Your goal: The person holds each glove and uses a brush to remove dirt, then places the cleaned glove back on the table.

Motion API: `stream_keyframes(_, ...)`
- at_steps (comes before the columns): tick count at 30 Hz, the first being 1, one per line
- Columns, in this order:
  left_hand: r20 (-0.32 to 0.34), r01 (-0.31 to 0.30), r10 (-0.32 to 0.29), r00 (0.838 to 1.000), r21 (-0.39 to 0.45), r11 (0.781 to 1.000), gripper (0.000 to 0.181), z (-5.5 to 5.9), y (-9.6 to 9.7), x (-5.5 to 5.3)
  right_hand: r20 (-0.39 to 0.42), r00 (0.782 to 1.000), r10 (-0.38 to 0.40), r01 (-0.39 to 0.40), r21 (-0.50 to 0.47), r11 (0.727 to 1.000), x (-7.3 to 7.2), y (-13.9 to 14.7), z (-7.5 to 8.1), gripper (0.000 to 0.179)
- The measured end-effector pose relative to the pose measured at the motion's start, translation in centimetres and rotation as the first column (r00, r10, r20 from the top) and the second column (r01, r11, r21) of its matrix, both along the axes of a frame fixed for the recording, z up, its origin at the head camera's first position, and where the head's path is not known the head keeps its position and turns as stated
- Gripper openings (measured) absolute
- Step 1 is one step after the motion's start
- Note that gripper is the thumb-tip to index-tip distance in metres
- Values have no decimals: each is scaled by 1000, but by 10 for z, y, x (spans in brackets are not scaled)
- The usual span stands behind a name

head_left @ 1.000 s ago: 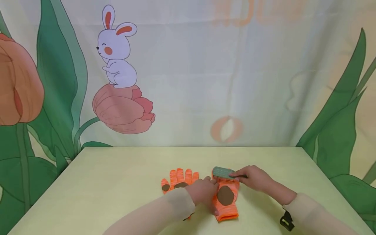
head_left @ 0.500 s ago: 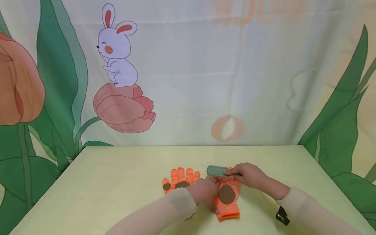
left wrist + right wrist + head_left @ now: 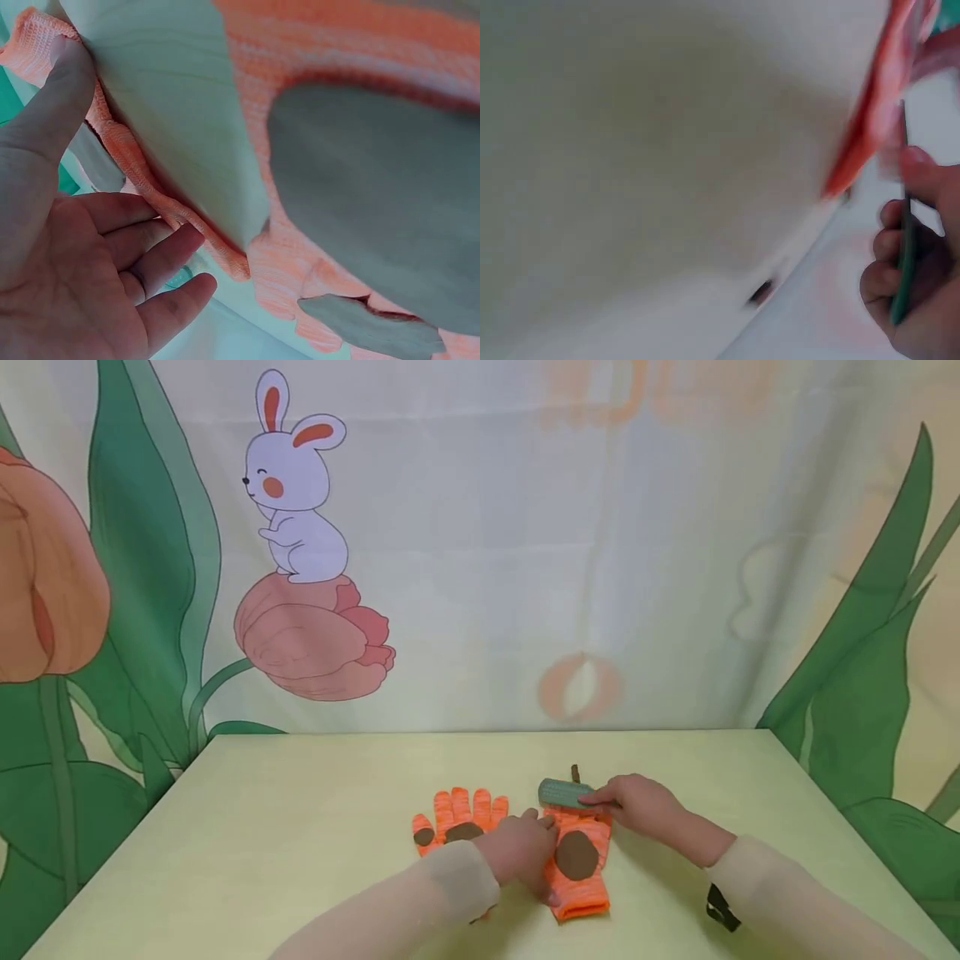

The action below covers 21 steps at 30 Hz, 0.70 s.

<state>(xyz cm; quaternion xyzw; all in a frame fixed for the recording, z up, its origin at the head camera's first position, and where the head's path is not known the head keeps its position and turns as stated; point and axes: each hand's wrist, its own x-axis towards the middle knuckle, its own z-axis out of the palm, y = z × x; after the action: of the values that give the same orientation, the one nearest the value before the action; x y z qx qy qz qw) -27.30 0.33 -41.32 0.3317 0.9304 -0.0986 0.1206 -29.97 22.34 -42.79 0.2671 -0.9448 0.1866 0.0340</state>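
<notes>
In the head view my right hand (image 3: 651, 810) pinches a flat green tool (image 3: 561, 792) with a dotted face, held across the finger end of an orange knitted glove (image 3: 588, 893). The right wrist view shows this tool (image 3: 905, 277) nearly edge-on, thin, with fingers curled round it and the thumb on its upper side. My left hand (image 3: 521, 852) lies spread along the glove's left edge; in the left wrist view its thumb rests by the cuff (image 3: 46, 37). The glove's palm carries a brown round patch (image 3: 577, 855), and its fingers are partly hidden by the tool.
A second orange glove (image 3: 461, 810) with brown patches lies on the left, partly covered by my left forearm. A small brown strip (image 3: 575, 772) shows just behind the green tool. The pale table (image 3: 315, 810) ends at a printed fabric backdrop (image 3: 480, 568).
The green tool slid left along the glove's finger end, then came back slightly right and farther from me. A small brown strip has come into view behind it. My left hand stayed in place.
</notes>
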Motion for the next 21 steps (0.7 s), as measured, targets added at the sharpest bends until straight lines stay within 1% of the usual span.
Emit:
stream_keyframes(2, 3, 4, -4, 1000, -1, 1000, 95, 0, 0, -1, -71, 994, -78, 81, 47, 996, -3, -3, -1, 27)
stream_keyframes(3, 8, 5, -5, 1000, -3, 1000, 95, 0, 1, -1, -94, 989, -110, 116, 58, 992, -4, -4, -1, 27)
stream_keyframes(4, 10, 6, -6, 1000, -6, 1000, 95, 0, 1, -1, -115, 986, -124, 132, 61, 989, -4, -5, -1, 27)
stream_keyframes(6, 9, 1, -1, 1000, -10, 1000, 96, 1, 3, -2, -147, 982, -119, 129, 56, 990, -4, -7, -1, 27)
stream_keyframes(8, -7, -3, 3, 1000, -31, 1000, 96, 1, 4, -2, -161, 983, -90, 96, 33, 995, -3, -8, 1, 27)
stream_keyframes(10, -13, -14, 14, 1000, -41, 999, 96, 2, 4, -2, -156, 984, -89, 88, -12, 996, -2, -7, 5, 28)
stream_keyframes(13, -10, -14, 13, 1000, -45, 999, 96, 3, 3, -2, -152, 980, -125, 109, -107, 988, -2, -4, 11, 28)
stream_keyframes(15, -17, -11, 11, 1000, -46, 999, 96, 3, 3, -1, -118, 983, -139, 122, -142, 982, -3, -2, 16, 29)
stream_keyframes(16, -23, -9, 8, 1000, -48, 999, 96, 4, 3, 0, -103, 986, -129, 116, -128, 985, -4, -2, 17, 28)
stream_keyframes(18, -32, -13, 12, 999, -41, 999, 94, 4, 2, 0, -54, 995, -84, 81, -61, 995, -7, -3, 18, 27)
stream_keyframes(20, -37, -18, 17, 999, -45, 999, 94, 4, 2, 0, 3, 1000, -20, 20, 24, 1000, -10, -4, 15, 25)
stream_keyframes(21, -33, -22, 20, 999, -41, 999, 94, 4, 1, 0, 14, 1000, 6, -7, 59, 998, -11, -5, 13, 25)
